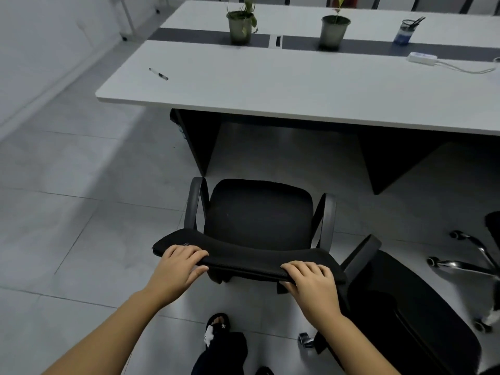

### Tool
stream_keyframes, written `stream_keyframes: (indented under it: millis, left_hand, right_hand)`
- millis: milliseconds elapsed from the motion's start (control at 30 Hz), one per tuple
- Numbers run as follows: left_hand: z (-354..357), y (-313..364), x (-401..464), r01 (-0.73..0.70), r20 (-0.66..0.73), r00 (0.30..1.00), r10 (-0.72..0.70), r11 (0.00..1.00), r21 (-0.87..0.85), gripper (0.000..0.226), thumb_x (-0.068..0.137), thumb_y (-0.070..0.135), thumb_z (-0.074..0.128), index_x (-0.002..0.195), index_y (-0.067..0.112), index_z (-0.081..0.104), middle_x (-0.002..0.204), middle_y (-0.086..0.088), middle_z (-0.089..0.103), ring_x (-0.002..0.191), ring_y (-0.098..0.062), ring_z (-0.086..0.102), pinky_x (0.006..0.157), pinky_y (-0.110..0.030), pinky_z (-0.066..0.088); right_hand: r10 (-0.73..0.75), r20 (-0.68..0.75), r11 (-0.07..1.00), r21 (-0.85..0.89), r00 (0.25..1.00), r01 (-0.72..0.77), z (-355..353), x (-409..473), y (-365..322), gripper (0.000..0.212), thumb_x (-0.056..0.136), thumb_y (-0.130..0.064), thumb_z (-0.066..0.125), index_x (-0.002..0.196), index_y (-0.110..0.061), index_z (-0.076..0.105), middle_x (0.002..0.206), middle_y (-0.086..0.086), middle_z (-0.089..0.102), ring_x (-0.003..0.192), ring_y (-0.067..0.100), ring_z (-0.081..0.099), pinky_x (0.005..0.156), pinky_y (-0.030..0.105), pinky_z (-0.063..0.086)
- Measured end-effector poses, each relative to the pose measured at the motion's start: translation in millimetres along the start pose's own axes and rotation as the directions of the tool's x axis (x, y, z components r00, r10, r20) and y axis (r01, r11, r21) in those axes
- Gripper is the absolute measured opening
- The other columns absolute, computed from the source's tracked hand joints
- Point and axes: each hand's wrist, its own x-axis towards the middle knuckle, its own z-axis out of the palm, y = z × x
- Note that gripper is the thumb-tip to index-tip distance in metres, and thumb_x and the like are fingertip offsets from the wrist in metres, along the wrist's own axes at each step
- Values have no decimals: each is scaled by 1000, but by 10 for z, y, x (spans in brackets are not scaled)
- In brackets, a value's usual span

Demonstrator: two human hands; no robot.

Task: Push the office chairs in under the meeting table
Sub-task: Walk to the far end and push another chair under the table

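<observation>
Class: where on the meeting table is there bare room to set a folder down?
Free: the near white strip of the meeting table between the pen and the power strip. Crowded: the dark centre band with two potted plants and the pen cup.

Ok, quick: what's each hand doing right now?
Left hand: fingers curled over the top edge of the chair backrest, gripping it.
Right hand: gripping the same backrest edge.

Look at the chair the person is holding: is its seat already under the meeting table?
No. The chair stands on open floor short of the table, both hands gripping its backrest top.
</observation>
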Motion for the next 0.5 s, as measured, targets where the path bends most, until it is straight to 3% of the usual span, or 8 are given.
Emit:
stream_keyframes:
  millis: [500]
  left_hand:
    - [-63,-1156,1897,-85,-56,995,84,996,-1,66,93,57,7,97,24,64,88,8,67,80,-14,64,80,-27,27]
  right_hand:
    - [40,9,995,-90,999,-39,222,2034,71,37,80,-47,38,98,-28,64,93,-11,69,80,15,65,70,32,47]
